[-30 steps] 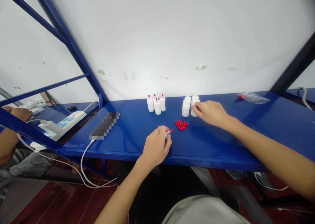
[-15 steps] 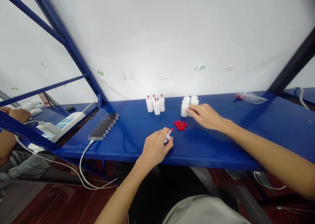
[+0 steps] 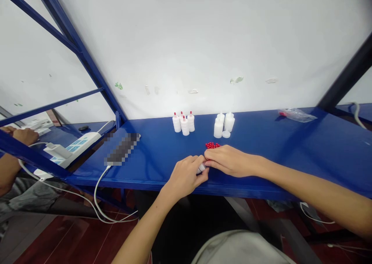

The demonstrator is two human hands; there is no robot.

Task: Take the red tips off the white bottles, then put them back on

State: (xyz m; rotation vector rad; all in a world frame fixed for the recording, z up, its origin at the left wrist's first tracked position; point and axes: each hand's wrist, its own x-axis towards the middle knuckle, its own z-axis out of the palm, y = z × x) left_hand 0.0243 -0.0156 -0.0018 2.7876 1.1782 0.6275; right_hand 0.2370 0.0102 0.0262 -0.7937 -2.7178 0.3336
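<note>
My left hand (image 3: 187,175) is wrapped round a small white squeeze bottle (image 3: 201,168) near the table's front edge. The fingers of my right hand (image 3: 228,161) are pinched at the top of this bottle, and they hide its red cap. Just behind my right hand lies a pile of small red caps (image 3: 212,144), partly covered by it. Several white bottles with red caps (image 3: 185,126) stand in a group at the back. To their right are several white bottles without red caps (image 3: 218,127), with a low round white piece (image 3: 226,134) beside them.
A pixelated dark phone (image 3: 123,148) lies on the left of the blue table (image 3: 276,155), with a white cable attached. A clear plastic bag (image 3: 298,115) is at the back right. Beyond the blue frame are a power strip (image 3: 75,144) and another person's hand (image 3: 26,136).
My right hand has come back from the uncapped white bottles to the bottle in my left hand, closing over its tip. The round white piece shows where my right hand was.
</note>
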